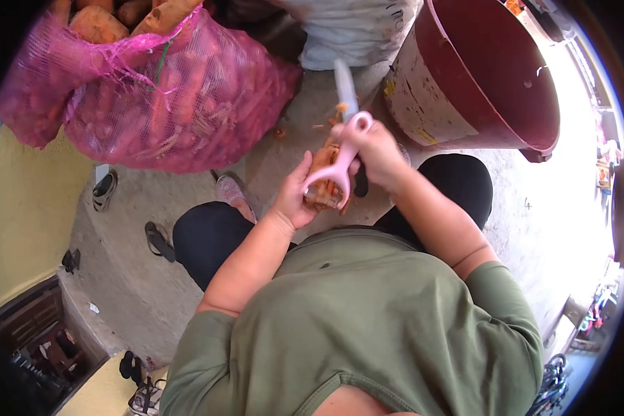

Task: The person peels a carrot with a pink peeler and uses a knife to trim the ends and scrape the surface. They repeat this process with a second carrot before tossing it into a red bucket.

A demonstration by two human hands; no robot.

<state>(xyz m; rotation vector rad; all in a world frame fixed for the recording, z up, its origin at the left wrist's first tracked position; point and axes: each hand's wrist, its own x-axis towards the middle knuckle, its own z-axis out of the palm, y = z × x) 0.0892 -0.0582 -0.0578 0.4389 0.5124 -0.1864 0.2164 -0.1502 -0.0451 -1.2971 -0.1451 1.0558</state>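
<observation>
My left hand (296, 201) is closed around an orange carrot (322, 165) in front of my lap. A pink Y-shaped peeler (340, 168) is in my right hand (378, 154), its forked head over the carrot's near end. Fingers of the right hand wrap the peeler's handle, with the looped end showing above them. Beyond this hand sticks out a pale knife blade (347, 89) with orange scraps on it, and a dark handle-like piece shows below the fingers. I cannot tell whether the right hand grips this knife too.
Pink mesh sacks (187, 104) full of carrots stand at the front left. A white sack (353, 31) is at the top, beside a large dark red bucket (457, 83) on the right. Sandals (159, 241) and orange scraps lie on the concrete floor (118, 270).
</observation>
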